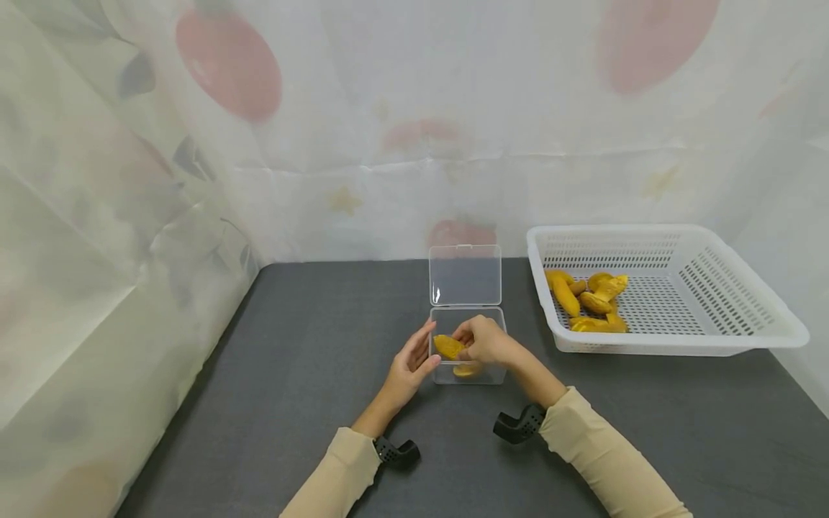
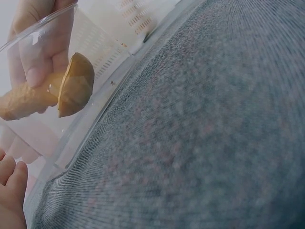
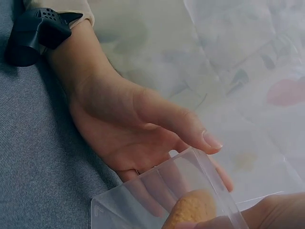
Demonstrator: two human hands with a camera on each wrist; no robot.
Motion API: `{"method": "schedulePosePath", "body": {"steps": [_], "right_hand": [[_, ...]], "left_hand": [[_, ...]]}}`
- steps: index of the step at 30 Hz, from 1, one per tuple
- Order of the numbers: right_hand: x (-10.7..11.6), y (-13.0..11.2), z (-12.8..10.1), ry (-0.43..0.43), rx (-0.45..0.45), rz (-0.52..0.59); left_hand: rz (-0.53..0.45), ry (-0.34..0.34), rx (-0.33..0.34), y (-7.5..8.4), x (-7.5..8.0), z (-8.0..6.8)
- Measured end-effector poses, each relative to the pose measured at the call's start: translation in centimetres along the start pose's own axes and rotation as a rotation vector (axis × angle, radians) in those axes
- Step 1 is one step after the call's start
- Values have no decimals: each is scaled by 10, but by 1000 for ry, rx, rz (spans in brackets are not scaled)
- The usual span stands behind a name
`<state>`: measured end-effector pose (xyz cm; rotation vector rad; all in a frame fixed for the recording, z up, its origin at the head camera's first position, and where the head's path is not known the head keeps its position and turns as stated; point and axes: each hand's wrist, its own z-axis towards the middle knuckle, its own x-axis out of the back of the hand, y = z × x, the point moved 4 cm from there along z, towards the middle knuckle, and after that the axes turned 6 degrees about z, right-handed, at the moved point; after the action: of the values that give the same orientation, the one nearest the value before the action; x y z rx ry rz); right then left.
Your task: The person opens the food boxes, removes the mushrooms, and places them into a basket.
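A small clear plastic box (image 1: 483,378) with its hinged lid (image 1: 465,275) standing open sits on the dark grey table. My right hand (image 1: 484,341) pinches a yellow mushroom-shaped piece (image 1: 448,346) just over the box's left side. The left wrist view shows that piece (image 2: 74,86) through the clear wall, under the right hand's fingers (image 2: 42,52). Another yellow piece (image 1: 468,370) lies inside the box. My left hand (image 1: 414,357) rests against the box's left wall with relaxed fingers. In the right wrist view its thumb (image 3: 190,128) lies at the box's rim (image 3: 209,167).
A white slotted basket (image 1: 673,344) stands at the right rear with several yellow pieces (image 1: 586,298) in its left end. A translucent patterned curtain (image 1: 194,180) closes off the back and left. Black wrist cameras (image 1: 518,424) sit on both sleeves.
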<state>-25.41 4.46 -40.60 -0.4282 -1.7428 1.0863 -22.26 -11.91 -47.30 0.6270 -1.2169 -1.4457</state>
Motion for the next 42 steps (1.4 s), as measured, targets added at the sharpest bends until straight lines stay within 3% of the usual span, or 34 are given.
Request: {"method": "schedulePosePath", "body": {"steps": [17,42], "right_hand": [[7,-5,-4,67,82,-8],[29,-16,-21,144,112,82]], "left_hand": [[13,4,17,-2,0,1],[18,8,40,-4,0,1]]}}
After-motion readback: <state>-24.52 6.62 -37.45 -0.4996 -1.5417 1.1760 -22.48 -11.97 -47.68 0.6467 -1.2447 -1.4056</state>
